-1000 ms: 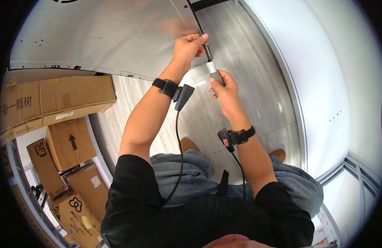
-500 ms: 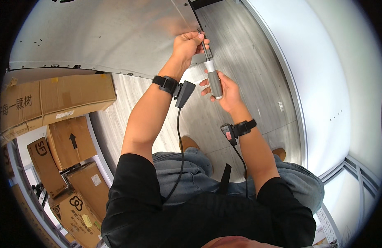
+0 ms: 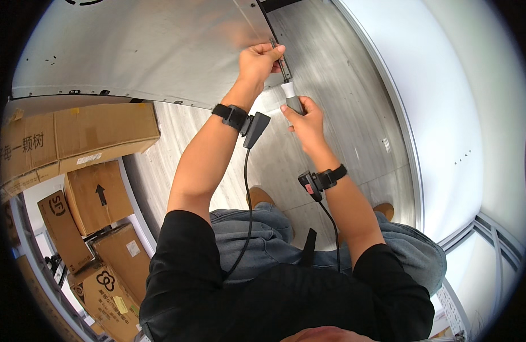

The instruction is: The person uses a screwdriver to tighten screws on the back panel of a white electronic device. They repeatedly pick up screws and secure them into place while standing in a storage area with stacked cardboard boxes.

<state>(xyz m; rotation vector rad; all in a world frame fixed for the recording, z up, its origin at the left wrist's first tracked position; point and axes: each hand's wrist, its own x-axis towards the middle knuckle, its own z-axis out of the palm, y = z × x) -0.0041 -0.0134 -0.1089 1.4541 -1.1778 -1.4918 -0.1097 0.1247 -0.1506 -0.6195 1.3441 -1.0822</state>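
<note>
You appear to be working a screwdriver [image 3: 289,90] at the right edge of the metal panel [image 3: 149,51], close to its near right corner. Your left hand [image 3: 256,61] pinches the shaft towards the tip; your right hand [image 3: 308,122] grasps the grey handle. Whether the tip sits in a fastener, you cannot tell from here. The next move likely calls for steadying the shaft on the left while twisting on the right. The tool's long axis runs roughly along that edge, tip away from you and slightly left, handle towards you.
</note>
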